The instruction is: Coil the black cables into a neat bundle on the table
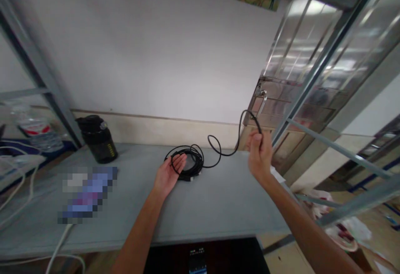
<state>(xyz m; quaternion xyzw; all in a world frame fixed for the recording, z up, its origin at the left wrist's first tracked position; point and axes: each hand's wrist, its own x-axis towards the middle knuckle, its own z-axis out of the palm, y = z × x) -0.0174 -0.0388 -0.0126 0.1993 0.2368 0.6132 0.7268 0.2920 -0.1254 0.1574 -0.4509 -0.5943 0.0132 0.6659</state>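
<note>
A black cable (pixel 196 163) is wound into a loose coil over the middle of the table. My left hand (pixel 170 173) is at the coil's left side, palm up, with strands of it looped across the slightly curved fingers. Plug ends (pixel 189 178) show at the coil's lower edge. From the coil a single length runs right in a small twisted loop and arches up to my right hand (pixel 260 151). That hand is raised above the table's right end, its fingers closed round the cable. Whatever lies inside the right fist is hidden.
On the grey table (pixel 212 211) a black bottle (pixel 98 138) stands back left, near a pixelated flat object (pixel 89 192) with a white cord (pixel 59 247). A water bottle (pixel 37 128) is farther left. Metal frame posts (pixel 321 63) rise at right. A dark surface (pixel 231 255) lies below the front edge.
</note>
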